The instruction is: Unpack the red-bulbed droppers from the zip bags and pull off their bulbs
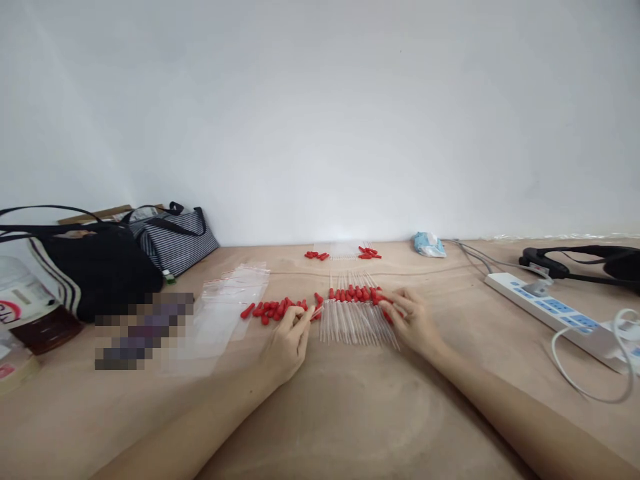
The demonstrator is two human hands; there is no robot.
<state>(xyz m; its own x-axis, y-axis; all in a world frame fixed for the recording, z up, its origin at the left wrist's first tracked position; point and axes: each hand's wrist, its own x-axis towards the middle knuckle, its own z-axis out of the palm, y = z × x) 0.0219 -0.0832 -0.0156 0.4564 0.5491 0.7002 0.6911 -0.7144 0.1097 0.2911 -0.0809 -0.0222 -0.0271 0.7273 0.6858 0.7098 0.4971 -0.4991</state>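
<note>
A row of thin clear glass tubes (350, 323) lies side by side on the table, with red rubber bulbs (351, 292) across its upper part. At the row's left, my left hand (293, 337) is closed in a pinch; what is between its fingertips is too small to make out. Loose red bulbs (270, 310) lie heaped just beyond and left of that hand. My right hand (413, 320) is at the row's right end, its thumb and fingers closed on a red rubber bulb (387, 308), partly hidden by the fingers.
Clear zip bags (220, 313) lie on the left. Farther back are more tubes (344, 251) between two small groups of red bulbs (370, 253). A power strip (555, 313) with cables, a black headset (580, 267), a blue-white packet (429, 244), bags (110, 267) and a bottle (30, 307) surround the area.
</note>
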